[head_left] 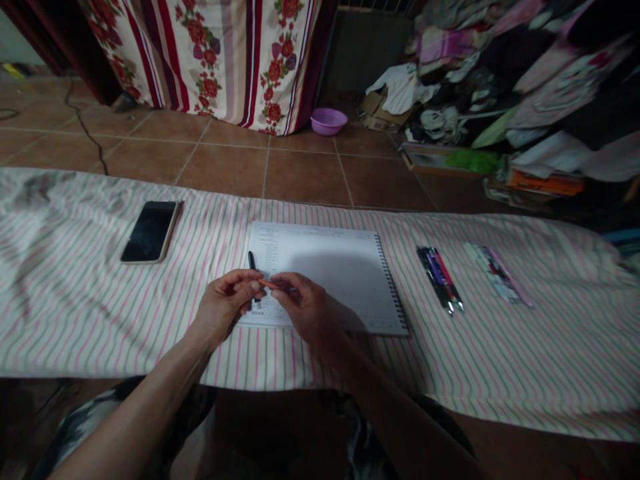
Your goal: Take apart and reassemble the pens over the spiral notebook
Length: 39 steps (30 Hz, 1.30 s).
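Note:
Both hands are over a white spiral notebook (335, 267), fingertips pinched close together. Between them runs a thin, short orange stick (269, 284), perhaps part of a pen; its ends are hidden by the fingers. My left hand (231, 295) closes on its left end and my right hand (306, 305) on its right end. A black pen (252, 260) lies on the notebook's left side, partly behind my left fingers. Printed rows show along the page's left edge, and a shadow covers much of the blank area.
A phone (151, 231) lies left on the striped cloth (90, 313). Several pens (441, 279) are grouped right of the notebook, with more pens and small items (495, 273) beyond. On the tiled floor stand a purple basin (329, 121) and piled clothes (400, 87).

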Each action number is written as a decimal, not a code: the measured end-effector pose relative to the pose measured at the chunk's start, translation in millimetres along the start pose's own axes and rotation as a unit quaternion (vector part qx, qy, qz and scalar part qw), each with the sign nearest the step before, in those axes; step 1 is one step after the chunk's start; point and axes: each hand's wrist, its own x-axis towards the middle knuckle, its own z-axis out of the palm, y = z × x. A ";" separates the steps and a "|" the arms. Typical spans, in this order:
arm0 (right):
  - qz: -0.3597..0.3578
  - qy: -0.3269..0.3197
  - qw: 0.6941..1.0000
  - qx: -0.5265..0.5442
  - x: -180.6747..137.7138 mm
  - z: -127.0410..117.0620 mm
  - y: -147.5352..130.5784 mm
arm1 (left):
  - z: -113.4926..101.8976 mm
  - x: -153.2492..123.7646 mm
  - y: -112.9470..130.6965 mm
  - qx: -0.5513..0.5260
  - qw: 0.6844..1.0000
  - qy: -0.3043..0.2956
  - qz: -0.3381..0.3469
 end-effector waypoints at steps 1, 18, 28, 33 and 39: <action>-0.003 0.000 1.000 -0.001 0.1 -0.2 0.0 | -0.3 0.0 -0.3 0.002 1.000 -0.001 -0.001; -0.041 0.016 0.999 0.000 1.6 -2.2 1.8 | -0.5 1.3 -7.6 0.018 0.999 0.028 0.014; -0.052 0.048 0.997 -0.022 2.5 -3.1 -0.9 | -0.3 1.6 -6.3 0.027 0.999 0.035 0.009; -0.059 0.042 0.996 -0.048 2.8 -4.7 -4.0 | -2.4 2.0 -7.2 0.031 0.999 0.035 0.014; -0.085 0.044 0.993 -0.072 2.6 -3.3 -0.9 | -2.5 1.5 -6.4 0.015 0.999 0.015 0.025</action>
